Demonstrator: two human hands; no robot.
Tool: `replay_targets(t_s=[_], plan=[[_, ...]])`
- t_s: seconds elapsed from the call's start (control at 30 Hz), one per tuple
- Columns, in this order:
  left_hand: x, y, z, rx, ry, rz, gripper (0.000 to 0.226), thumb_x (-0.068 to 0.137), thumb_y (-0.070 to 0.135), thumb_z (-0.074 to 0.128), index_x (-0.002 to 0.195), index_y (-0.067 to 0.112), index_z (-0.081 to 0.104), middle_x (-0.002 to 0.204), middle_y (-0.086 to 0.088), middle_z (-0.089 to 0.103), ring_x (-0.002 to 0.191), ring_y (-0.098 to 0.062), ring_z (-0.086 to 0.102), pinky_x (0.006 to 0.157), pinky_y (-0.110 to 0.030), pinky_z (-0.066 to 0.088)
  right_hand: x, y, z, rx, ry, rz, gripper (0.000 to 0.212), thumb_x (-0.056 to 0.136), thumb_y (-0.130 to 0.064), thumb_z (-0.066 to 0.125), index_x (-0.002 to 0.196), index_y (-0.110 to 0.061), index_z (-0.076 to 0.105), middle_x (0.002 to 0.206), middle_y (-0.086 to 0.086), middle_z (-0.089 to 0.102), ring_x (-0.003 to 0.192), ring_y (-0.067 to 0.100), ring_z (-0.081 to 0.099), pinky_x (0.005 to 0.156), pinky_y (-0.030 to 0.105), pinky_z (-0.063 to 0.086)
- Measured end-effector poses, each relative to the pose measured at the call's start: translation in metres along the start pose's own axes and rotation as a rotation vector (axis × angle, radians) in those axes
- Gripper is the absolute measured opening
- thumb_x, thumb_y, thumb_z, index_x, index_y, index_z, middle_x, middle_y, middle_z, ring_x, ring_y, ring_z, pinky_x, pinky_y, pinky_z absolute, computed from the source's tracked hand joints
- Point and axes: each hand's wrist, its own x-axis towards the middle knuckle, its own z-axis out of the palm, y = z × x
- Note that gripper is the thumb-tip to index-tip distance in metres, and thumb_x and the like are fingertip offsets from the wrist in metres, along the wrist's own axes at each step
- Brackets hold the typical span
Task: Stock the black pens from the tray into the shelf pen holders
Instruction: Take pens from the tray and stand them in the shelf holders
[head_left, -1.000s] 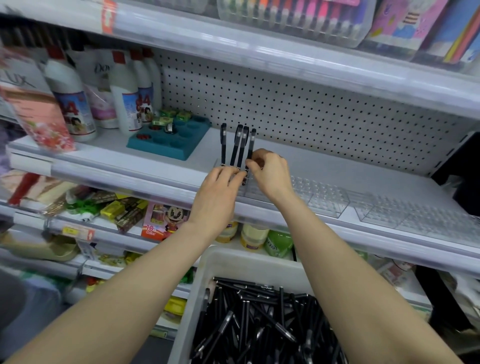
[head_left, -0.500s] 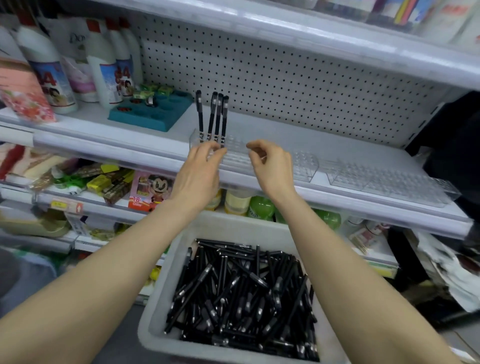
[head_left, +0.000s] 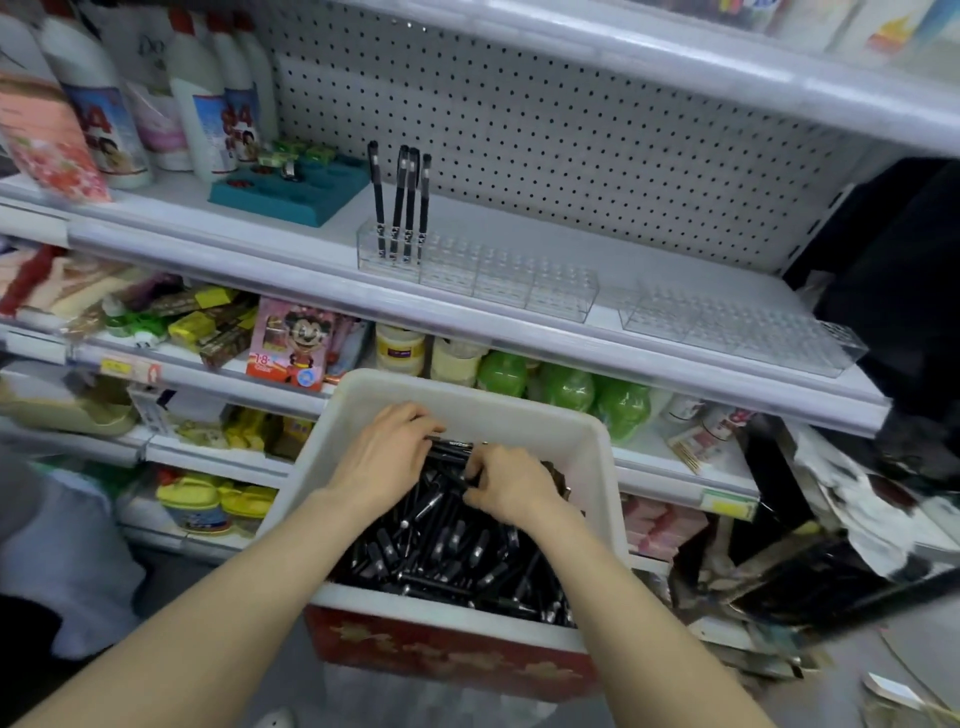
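Both hands are down in the tray (head_left: 470, 397), lower centre of the frame, working at the heap of pens (head_left: 457, 551). The left hand (head_left: 384, 460) has its fingers curled over the end of one pen (head_left: 453, 444) that lies crosswise on top, at the far side. The right hand (head_left: 511, 488), just beside it, curls its fingers into the heap and seems to pinch a pen or two. How many I cannot tell, as the knuckles hide them.

The step in hand looks like gathering the next batch. To do it well, take only a few, turn them all the same way round and keep them parallel (a crossed bundle would likely snag at the small holes). One hand could then hold the bundle while the other feeds pens in singly.

The holder (head_left: 478, 273) sits on the shelf (head_left: 291, 260) at upper centre, well above the hands. Four upright pens (head_left: 412, 197) stand at its left end and the rest of its holes show none. A second holder (head_left: 737, 327) to its right shows none either, so the job seems barely begun.
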Motion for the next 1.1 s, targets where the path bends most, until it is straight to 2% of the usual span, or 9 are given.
replay_targets(t_s=[0.1,0.17,0.3,0.43,0.57,0.7,0.83,0.97,1.1], plan=[[0.002,0.000,-0.001,0.007,-0.072,0.012,0.027,0.090,0.012,0.060,0.114,0.020,0.068,0.108,0.000,0.061,0.106,-0.024,0.054,0.090,-0.040,0.047,-0.001,0.002,-0.001,0.057,0.055,0.004,0.019,0.083,-0.019,0.065,0.101,-0.022,0.068,0.101,0.004,0.070,0.097,0.026,0.064,0.084,0.033,0.052],[0.003,0.001,-0.002,0.028,-0.153,0.037,0.029,0.093,0.019,0.057,0.121,0.025,0.064,0.113,0.004,0.060,0.110,-0.021,0.053,0.092,-0.040,0.046,0.000,0.002,-0.011,0.157,0.107,0.005,0.015,0.083,-0.019,0.065,0.097,-0.023,0.070,0.092,-0.002,0.069,0.093,0.022,0.064,0.082,0.028,0.051],[0.010,0.004,-0.008,0.000,-0.182,0.028,0.027,0.096,0.022,0.054,0.122,0.021,0.064,0.118,0.001,0.064,0.111,-0.020,0.055,0.094,-0.034,0.044,0.005,0.001,-0.039,0.485,0.301,0.012,0.010,0.079,-0.013,0.070,0.082,-0.022,0.069,0.076,-0.012,0.062,0.076,0.010,0.061,0.074,0.020,0.046],[0.017,0.008,-0.015,-0.068,-0.149,-0.016,0.021,0.096,0.020,0.055,0.114,0.020,0.066,0.109,0.000,0.067,0.103,-0.020,0.058,0.084,-0.031,0.045,0.014,-0.006,-0.055,0.859,0.400,0.008,0.008,0.079,-0.013,0.076,0.082,-0.015,0.069,0.075,-0.004,0.066,0.068,0.009,0.058,0.066,0.028,0.049],[0.028,0.009,-0.027,-0.086,-0.090,0.014,0.017,0.094,0.017,0.056,0.105,0.020,0.068,0.101,0.000,0.066,0.099,-0.021,0.058,0.083,-0.036,0.047,0.023,-0.021,-0.062,1.060,0.376,-0.060,0.006,0.093,-0.009,0.062,0.093,-0.016,0.062,0.084,0.010,0.069,0.068,0.014,0.065,0.057,0.024,0.049],[0.047,0.006,-0.045,-0.026,-0.009,0.074,0.019,0.093,0.020,0.058,0.109,0.022,0.068,0.101,0.002,0.064,0.100,-0.019,0.057,0.078,-0.027,0.040,0.039,-0.033,-0.080,1.005,0.405,-0.134,0.006,0.098,-0.012,0.054,0.103,-0.011,0.057,0.085,0.019,0.069,0.061,0.018,0.067,0.059,0.030,0.056],[0.077,-0.005,-0.071,0.013,0.113,0.143,0.028,0.087,0.008,0.060,0.112,0.019,0.068,0.108,-0.002,0.064,0.103,-0.025,0.057,0.088,-0.036,0.047,0.054,-0.047,-0.121,0.959,0.428,-0.189,0.019,0.095,0.002,0.053,0.112,-0.007,0.056,0.089,0.016,0.066,0.067,0.016,0.064,0.071,0.027,0.058],[0.110,-0.014,-0.100,0.105,0.234,0.128,0.045,0.085,-0.002,0.060,0.128,0.011,0.060,0.130,-0.007,0.055,0.121,-0.027,0.047,0.100,-0.041,0.043,0.068,-0.061,-0.167,0.837,0.580,-0.218,0.014,0.092,-0.003,0.060,0.104,-0.010,0.059,0.086,0.010,0.066,0.070,0.016,0.061,0.067,0.027,0.055],[0.139,-0.031,-0.112,0.271,0.217,0.106,0.064,0.079,-0.004,0.066,0.139,0.010,0.048,0.142,-0.011,0.044,0.132,-0.030,0.038,0.107,-0.042,0.039,0.088,-0.074,-0.201,0.789,0.747,-0.172,0.008,0.090,-0.015,0.068,0.095,-0.012,0.062,0.084,0.007,0.069,0.073,0.018,0.065,0.062,0.025,0.055]])
